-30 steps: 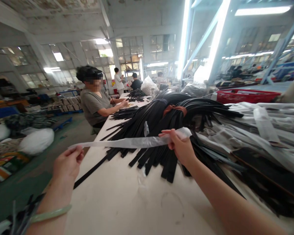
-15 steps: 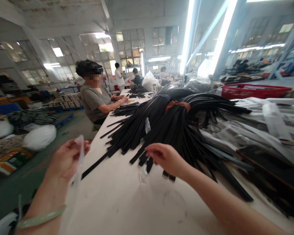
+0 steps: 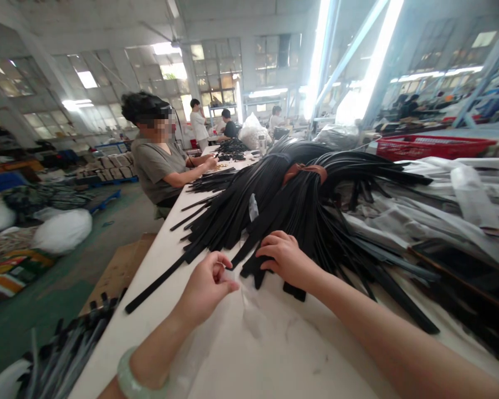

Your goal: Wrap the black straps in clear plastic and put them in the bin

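Note:
A thick bundle of long flat black straps [image 3: 216, 224], which look like belts, fans out across the table towards me. A brown band [image 3: 326, 174] ties part of it. My left hand [image 3: 210, 285] pinches a thin clear plastic sleeve [image 3: 195, 343], which trails down towards me. One strap end lies right at the left fingertips; whether it is inside the sleeve I cannot tell. My right hand [image 3: 285, 257] rests on the strap ends with its fingers curled over them. Its fingertips are partly hidden among the black straps.
Clear-wrapped strips [image 3: 403, 221] lie heaped on the right, before a red crate [image 3: 432, 147]. A co-worker [image 3: 153, 166] handles small things at the table's left edge. Sleeved straps [image 3: 66, 354] stand low at left. The pale tabletop [image 3: 249, 366] spreads below my hands.
My left hand has moved right and inward with the plastic sleeve, up to the strap ends. My right hand has shifted slightly right and curled onto the straps.

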A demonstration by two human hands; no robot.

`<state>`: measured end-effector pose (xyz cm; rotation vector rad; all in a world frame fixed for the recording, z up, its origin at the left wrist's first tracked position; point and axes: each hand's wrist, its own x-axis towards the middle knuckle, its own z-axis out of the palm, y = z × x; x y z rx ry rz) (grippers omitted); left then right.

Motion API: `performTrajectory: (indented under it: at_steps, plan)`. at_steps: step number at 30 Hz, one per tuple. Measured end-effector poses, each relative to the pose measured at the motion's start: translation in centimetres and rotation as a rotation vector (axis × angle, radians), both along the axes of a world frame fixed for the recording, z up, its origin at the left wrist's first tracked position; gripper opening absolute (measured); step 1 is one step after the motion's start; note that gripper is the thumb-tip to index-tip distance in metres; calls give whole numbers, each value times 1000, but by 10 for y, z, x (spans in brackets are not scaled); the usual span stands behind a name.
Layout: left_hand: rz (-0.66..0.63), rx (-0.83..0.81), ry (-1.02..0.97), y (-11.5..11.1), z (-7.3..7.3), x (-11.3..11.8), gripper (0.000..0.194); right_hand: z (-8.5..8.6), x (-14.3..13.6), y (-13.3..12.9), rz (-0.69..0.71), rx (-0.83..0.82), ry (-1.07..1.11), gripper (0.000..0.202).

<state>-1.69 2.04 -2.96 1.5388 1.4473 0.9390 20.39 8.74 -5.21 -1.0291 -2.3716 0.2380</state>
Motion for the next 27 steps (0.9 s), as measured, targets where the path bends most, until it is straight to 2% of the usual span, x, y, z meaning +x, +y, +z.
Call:
performTrajectory:
  at_steps: [3,7,9,11,17,27]
  plan:
    - [-29,-3,-10,-1,0,1,33,5,-1,-6,-14,-37,232,12]
    - [-42,24,19,-3,2,6,35,19,-13,-29,127,-51,459,7]
    - [-50,61,50,-4,4,8,38,23,-19,-40,198,7,483,6]
    - [-62,97,70,-4,5,9,39,24,-21,-45,209,54,484,12]
    - [-45,108,115,-5,7,7,37,22,-18,-45,111,41,471,15]
    - [-32,126,100,-5,10,6,36,24,-20,-47,83,43,450,14]
